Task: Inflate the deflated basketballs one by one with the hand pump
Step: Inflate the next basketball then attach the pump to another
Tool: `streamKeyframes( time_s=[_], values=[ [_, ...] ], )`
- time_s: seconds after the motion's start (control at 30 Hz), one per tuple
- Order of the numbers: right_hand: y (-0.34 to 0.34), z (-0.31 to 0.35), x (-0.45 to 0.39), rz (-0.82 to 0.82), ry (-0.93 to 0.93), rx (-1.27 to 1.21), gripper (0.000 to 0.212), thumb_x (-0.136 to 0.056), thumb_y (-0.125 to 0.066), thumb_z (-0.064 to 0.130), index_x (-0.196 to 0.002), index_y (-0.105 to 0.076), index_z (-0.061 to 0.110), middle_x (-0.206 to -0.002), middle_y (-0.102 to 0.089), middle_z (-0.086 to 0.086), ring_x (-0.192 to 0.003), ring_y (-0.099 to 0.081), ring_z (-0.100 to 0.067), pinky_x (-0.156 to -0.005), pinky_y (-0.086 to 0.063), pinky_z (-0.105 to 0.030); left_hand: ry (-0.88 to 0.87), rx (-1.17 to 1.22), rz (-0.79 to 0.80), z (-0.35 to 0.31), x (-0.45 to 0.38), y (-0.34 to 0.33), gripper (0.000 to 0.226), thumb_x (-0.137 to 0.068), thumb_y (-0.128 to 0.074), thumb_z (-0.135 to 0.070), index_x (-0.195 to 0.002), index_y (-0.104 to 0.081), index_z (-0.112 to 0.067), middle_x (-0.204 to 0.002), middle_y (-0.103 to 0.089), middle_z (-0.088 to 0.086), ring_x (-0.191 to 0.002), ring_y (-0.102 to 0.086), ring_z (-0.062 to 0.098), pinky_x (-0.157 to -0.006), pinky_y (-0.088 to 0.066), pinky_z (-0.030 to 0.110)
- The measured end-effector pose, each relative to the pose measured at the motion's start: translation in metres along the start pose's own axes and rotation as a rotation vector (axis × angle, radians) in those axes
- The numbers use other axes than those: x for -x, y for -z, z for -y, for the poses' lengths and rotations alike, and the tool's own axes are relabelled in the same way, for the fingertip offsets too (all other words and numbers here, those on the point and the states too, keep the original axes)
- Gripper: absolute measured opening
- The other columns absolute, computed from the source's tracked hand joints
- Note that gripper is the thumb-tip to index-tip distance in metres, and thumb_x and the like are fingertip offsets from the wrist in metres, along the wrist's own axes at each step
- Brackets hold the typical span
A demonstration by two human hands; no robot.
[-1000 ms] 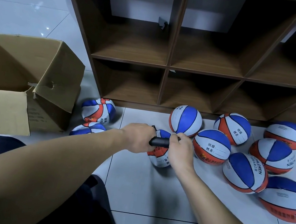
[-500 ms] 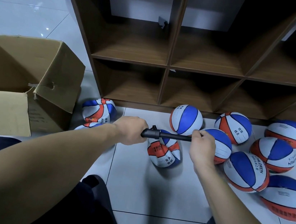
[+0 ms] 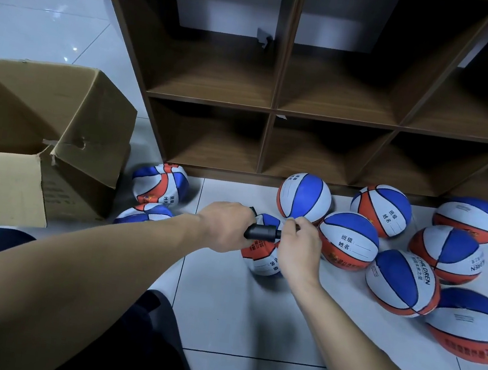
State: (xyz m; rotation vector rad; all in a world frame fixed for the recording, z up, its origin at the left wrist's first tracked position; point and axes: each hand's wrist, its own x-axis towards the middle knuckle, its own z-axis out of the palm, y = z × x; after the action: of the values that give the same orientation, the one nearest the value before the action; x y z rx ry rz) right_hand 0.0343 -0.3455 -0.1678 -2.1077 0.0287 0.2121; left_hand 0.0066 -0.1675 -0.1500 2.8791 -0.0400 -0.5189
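Note:
A black hand pump [image 3: 262,232] lies level above a soft, dented red, white and blue basketball [image 3: 262,257] on the floor tiles. My left hand [image 3: 226,226] grips the pump's barrel at its left end. My right hand [image 3: 299,248] grips the handle end, close against the barrel, so little of the pump shows between the hands. The pump's needle and the ball's valve are hidden. Two crumpled flat basketballs [image 3: 160,186] lie to the left by the box.
Several round basketballs [image 3: 348,240] crowd the floor to the right. A dark wooden cubby shelf [image 3: 272,111] with bare compartments stands behind. An open cardboard box [image 3: 40,139] sits on the left. My knees frame the lower edge.
Half a second ago the pump rod was drawn out to the right. My right hand has since pushed the handle back in toward my left hand.

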Motion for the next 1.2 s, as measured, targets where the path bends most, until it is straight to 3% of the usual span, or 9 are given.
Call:
streamKeyframes(
  time_s=[0.1,0.4,0.6,0.73,0.83,1.2],
  values=[
    [-0.005,0.000,0.004,0.011,0.011,0.006,0.034,-0.105,-0.049,0.021,-0.076,-0.048,0.005,-0.070,-0.052,-0.006,-0.066,-0.046,-0.021,-0.062,-0.039,-0.040,-0.012,0.003,0.008,-0.006,0.001,-0.001,0.021,-0.095,-0.062,-0.037,-0.085,-0.064,-0.018,-0.075,-0.057,-0.005,-0.074,-0.059,0.027,-0.061,-0.042,0.034],
    [0.004,0.001,-0.007,0.036,0.019,0.024,0.035,-0.106,-0.049,0.021,-0.077,-0.050,0.002,-0.070,-0.053,-0.009,-0.066,-0.046,-0.023,-0.062,-0.040,-0.040,-0.020,0.045,-0.007,0.004,-0.002,-0.002,0.026,-0.096,-0.064,-0.043,-0.083,-0.061,-0.021,-0.073,-0.059,-0.006,-0.069,-0.058,0.020,-0.060,-0.041,0.033],
    [0.038,-0.014,-0.028,-0.057,-0.081,-0.024,0.036,-0.102,-0.051,0.013,-0.068,-0.040,0.012,-0.066,-0.041,-0.004,-0.064,-0.035,-0.023,-0.061,-0.030,-0.039,0.060,-0.008,0.041,0.039,-0.001,0.001,0.020,-0.097,-0.064,-0.045,-0.094,-0.069,-0.026,-0.078,-0.066,-0.007,-0.078,-0.066,0.022,-0.066,-0.054,0.034],
    [0.039,-0.015,-0.024,-0.085,-0.098,-0.072,0.040,-0.102,-0.052,0.011,-0.065,-0.037,0.016,-0.063,-0.036,0.001,-0.063,-0.031,-0.021,-0.061,-0.028,-0.038,0.071,-0.005,0.062,0.040,-0.002,-0.001,0.022,-0.097,-0.063,-0.047,-0.090,-0.068,-0.027,-0.076,-0.066,-0.006,-0.073,-0.065,0.018,-0.060,-0.049,0.031],
    [0.034,-0.009,-0.020,-0.096,-0.068,-0.073,0.037,-0.103,-0.051,0.012,-0.067,-0.040,0.013,-0.065,-0.039,-0.001,-0.062,-0.033,-0.020,-0.059,-0.030,-0.039,0.068,0.003,0.048,0.039,-0.003,-0.001,0.021,-0.096,-0.062,-0.045,-0.090,-0.069,-0.026,-0.076,-0.067,-0.005,-0.072,-0.066,0.019,-0.062,-0.054,0.033],
    [0.004,-0.004,0.000,-0.033,-0.044,-0.090,0.038,-0.103,-0.051,0.014,-0.066,-0.040,0.016,-0.064,-0.043,0.003,-0.064,-0.039,-0.020,-0.061,-0.033,-0.038,0.005,-0.018,0.020,0.016,-0.003,-0.004,0.024,-0.097,-0.063,-0.045,-0.088,-0.066,-0.023,-0.078,-0.064,-0.004,-0.076,-0.064,0.026,-0.062,-0.044,0.032]
  ],
)
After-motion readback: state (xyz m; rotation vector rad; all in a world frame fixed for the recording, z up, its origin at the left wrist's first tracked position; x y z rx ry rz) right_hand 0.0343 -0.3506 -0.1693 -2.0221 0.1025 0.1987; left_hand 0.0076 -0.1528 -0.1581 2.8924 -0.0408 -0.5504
